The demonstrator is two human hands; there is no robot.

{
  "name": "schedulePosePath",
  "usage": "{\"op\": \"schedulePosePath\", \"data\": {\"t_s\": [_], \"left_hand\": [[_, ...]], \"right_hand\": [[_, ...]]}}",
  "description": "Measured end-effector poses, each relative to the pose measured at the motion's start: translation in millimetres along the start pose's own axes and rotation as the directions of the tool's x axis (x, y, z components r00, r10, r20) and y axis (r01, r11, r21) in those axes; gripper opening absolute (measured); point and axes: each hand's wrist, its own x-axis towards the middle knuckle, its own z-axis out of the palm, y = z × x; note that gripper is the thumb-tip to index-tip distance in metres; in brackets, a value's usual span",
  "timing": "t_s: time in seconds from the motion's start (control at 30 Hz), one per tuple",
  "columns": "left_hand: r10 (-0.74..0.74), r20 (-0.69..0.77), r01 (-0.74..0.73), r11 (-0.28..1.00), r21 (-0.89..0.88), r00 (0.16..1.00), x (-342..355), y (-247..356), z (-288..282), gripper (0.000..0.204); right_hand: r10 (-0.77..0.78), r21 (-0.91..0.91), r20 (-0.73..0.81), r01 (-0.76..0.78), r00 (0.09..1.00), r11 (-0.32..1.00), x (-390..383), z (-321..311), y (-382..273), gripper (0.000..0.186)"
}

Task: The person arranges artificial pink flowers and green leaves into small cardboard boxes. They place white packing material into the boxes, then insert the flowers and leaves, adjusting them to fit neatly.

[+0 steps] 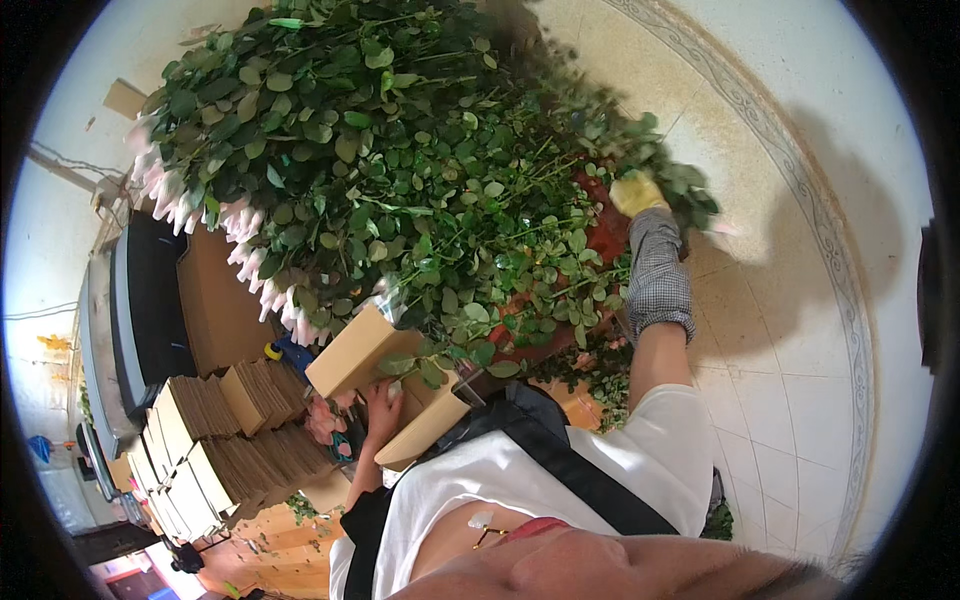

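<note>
My right hand (637, 193), in a yellow glove below a checked sleeve cover, grips a blurred bunch of leafy rose stems (670, 175) at the right of a big pile of roses (360, 150). Pale pink wrapped flower heads (250, 260) line the pile's left side. A red surface (607, 230) shows under the stems. My left hand (383, 410) is lower, curled beside two tan cardboard pieces (345, 350); a small white thing shows at its fingers, too small to name. A dark metal piece (468, 385) sits by the cardboard's right end.
Stacked cardboard sheets (260, 460), a dark padded object (150, 310) and a blue-handled tool (292, 355) are at the left. Tiled floor (760, 400) and a white wall (870, 170) lie to the right. Fallen leaves and stems (595, 385) lie below the pile.
</note>
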Motion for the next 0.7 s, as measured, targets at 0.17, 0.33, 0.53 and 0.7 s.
{"op": "schedulePosePath", "data": {"t_s": [0.17,0.33,0.53,0.7], "left_hand": [[-0.058,0.002,0.057,0.996,0.074,0.998,-29.6,16.1,-6.3,0.039],[0.023,0.006,-0.023,0.999,0.046,1.000,13.0,21.3,-0.9,0.044],[-0.145,-0.030,0.145,0.989,-0.006,0.989,-24.4,14.4,-3.6,0.044],[-0.060,-0.009,0.060,0.997,-0.058,0.998,3.6,20.3,-0.6,0.044]], "right_hand": [[-0.410,-0.306,0.103,0.421,0.906,0.854,79.8,-50.0,51.0,0.056],[-0.620,-0.634,-0.016,0.472,0.784,0.613,216.5,-131.5,-33.0,0.059],[-0.897,-0.733,0.249,0.676,0.365,0.071,74.7,45.4,48.8,0.050],[-0.648,-0.054,0.725,0.958,0.233,0.283,-102.0,265.4,72.6,0.047]]}}
